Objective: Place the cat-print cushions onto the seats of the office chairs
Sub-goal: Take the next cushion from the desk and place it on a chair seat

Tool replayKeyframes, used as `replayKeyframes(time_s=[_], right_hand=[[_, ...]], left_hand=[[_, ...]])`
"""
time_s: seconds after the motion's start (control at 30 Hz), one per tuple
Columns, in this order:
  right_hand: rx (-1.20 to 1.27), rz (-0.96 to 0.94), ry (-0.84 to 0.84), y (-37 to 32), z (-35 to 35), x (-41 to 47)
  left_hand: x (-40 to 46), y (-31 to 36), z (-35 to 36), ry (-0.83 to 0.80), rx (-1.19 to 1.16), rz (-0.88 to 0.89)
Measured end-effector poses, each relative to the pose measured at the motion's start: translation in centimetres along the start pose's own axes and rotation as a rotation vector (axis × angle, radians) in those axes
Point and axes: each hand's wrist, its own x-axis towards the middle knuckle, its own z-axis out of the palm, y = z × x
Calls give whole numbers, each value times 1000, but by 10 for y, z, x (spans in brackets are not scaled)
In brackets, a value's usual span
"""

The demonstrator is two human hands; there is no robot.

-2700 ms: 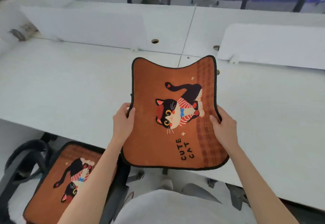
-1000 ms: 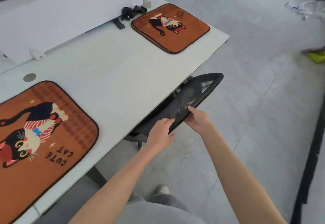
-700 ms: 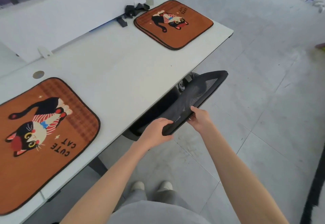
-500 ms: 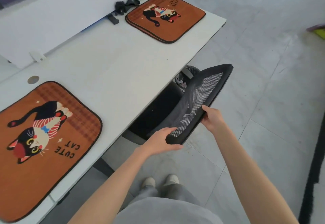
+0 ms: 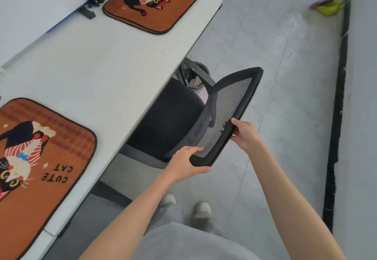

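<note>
Chair [image 5: 175, 116] had rolled farther out from under the tabletop [image 5: 114, 59], baring its seat. Left hand [image 5: 186, 162] and right hand [image 5: 244, 134] gripped its mesh backrest [image 5: 226, 108]; cushions [image 5: 151, 4] lay on the tabletop.

Cushions [image 5: 151, 4] on desk [image 5: 114, 63], chair [image 5: 169, 121] beneath.

Two cat-print cushions on the surface, one black office chair half under it.

Both hands [image 5: 184, 162] [image 5: 245, 135] grip the mesh backrest of the office chair [image 5: 222, 114]. The near cushion [image 5: 51, 157] lies flat left of them; the far cushions [image 5: 151, 4], stacked, lie well beyond.
</note>
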Motion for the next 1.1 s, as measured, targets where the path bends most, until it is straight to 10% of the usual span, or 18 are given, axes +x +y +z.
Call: replayKeyframes(time_s=[1.1], right_hand=[[2,-31,68,21,-159,-59]], left_hand=[[-62,88,157,-63,-109,-39]])
